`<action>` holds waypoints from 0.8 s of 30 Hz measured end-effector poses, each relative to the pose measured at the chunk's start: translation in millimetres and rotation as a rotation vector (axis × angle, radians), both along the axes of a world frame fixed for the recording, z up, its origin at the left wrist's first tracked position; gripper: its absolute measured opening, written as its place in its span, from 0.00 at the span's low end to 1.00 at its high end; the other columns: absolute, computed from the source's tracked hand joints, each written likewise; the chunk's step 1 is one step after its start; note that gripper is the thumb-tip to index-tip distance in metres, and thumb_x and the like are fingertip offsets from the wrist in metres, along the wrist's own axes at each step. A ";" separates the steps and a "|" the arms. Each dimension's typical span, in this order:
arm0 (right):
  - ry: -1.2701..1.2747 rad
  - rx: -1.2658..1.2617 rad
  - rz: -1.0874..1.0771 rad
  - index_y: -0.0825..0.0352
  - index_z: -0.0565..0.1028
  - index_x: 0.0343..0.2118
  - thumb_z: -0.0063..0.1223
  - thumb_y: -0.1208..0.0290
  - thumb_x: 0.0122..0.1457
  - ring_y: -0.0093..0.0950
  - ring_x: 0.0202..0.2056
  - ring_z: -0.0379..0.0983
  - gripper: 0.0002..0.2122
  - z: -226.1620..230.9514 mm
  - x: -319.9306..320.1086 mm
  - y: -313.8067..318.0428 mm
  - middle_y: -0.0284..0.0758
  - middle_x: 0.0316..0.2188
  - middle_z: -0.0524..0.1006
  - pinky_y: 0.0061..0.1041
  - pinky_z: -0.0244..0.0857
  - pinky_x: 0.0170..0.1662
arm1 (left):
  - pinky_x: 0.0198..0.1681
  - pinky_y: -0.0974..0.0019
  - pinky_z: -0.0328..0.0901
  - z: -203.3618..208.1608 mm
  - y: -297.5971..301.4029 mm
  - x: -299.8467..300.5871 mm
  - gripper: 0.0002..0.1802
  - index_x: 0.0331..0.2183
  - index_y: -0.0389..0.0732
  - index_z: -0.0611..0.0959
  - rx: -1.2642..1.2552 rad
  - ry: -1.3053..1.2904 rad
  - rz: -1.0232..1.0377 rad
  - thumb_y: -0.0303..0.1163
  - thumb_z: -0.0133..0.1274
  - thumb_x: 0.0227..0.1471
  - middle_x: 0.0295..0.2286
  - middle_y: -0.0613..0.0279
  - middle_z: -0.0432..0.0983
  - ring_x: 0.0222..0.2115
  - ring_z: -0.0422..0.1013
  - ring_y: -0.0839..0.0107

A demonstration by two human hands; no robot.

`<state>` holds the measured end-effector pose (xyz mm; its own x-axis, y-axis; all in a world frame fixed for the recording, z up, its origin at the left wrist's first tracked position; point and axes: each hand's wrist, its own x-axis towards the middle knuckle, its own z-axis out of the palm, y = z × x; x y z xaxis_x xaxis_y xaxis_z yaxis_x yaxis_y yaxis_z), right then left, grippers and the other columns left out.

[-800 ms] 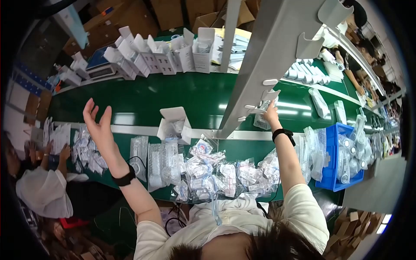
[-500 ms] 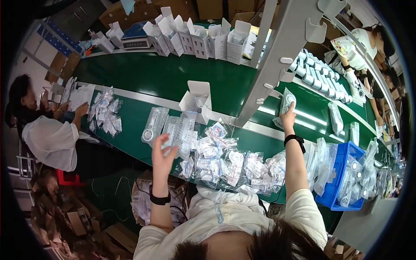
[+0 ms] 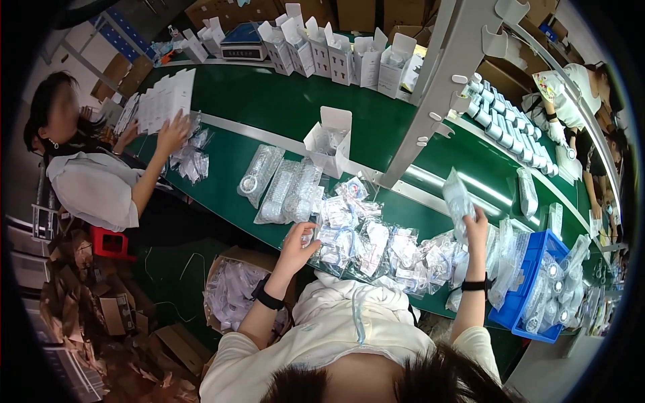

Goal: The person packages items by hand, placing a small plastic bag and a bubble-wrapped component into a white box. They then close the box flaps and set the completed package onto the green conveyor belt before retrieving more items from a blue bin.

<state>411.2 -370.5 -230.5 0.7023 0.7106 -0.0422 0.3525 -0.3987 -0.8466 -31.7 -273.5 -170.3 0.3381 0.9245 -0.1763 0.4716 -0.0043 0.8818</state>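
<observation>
My right hand (image 3: 476, 227) is closed on the lower end of a bubble-wrapped package (image 3: 458, 199), holding it upright above the bench; its contents are blurred by the wrap. My left hand (image 3: 298, 247) reaches to the left end of a heap of small clear bags (image 3: 339, 247) with white contents. Its thumb and fingers are apart around one small bag (image 3: 308, 236), and a firm grip cannot be made out. Just beyond that hand lie several bubble-wrapped packages (image 3: 277, 195) side by side. An open white box (image 3: 329, 151) with a clear-wrapped item inside stands behind the heap.
A blue crate (image 3: 512, 302) of wrapped parts sits at the right, beside a slanted grey post (image 3: 430, 107). More open white boxes (image 3: 339, 60) line the far edge. At left, another person (image 3: 91, 168) holds white sheets (image 3: 168, 101). A carton (image 3: 235, 285) stands below the bench.
My right hand has drawn the bubble-wrapped package nearer from the far right. My left hand has moved right to the small bags. The person at left has lifted the white sheets.
</observation>
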 end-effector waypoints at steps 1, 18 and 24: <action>0.012 -0.057 0.057 0.69 0.68 0.41 0.50 0.73 0.38 0.41 0.37 0.68 0.21 17.1 -20.5 -12.9 0.45 0.34 0.72 0.29 0.61 0.42 | 0.36 0.69 0.63 4.6 -2.5 -1.8 0.20 0.38 0.39 0.71 0.005 0.029 -0.020 0.23 0.55 0.38 0.36 0.61 0.68 0.37 0.67 0.70; -0.226 0.078 0.388 0.66 0.65 0.40 0.57 0.77 0.40 0.38 0.46 0.59 0.21 46.5 -187.3 -17.8 0.42 0.43 0.61 0.31 0.57 0.46 | 0.42 0.68 0.61 101.4 -28.2 -16.6 0.15 0.37 0.32 0.72 0.018 -0.286 -0.177 0.20 0.50 0.41 0.39 0.51 0.66 0.40 0.65 0.62; 0.555 0.163 0.185 0.73 0.44 0.55 0.62 0.73 0.39 0.39 0.52 0.54 0.43 7.9 -269.5 66.5 0.46 0.52 0.54 0.29 0.51 0.53 | 0.48 0.60 0.56 57.2 -2.8 -0.9 0.22 0.41 0.32 0.69 0.478 0.237 -0.146 0.22 0.53 0.39 0.45 0.47 0.59 0.46 0.58 0.53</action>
<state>141.7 -304.0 -222.6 0.4708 0.8467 -0.2478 -0.1084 -0.2232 -0.9687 -32.6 -276.4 -113.1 0.4711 0.8666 0.1648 0.6211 -0.4585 0.6356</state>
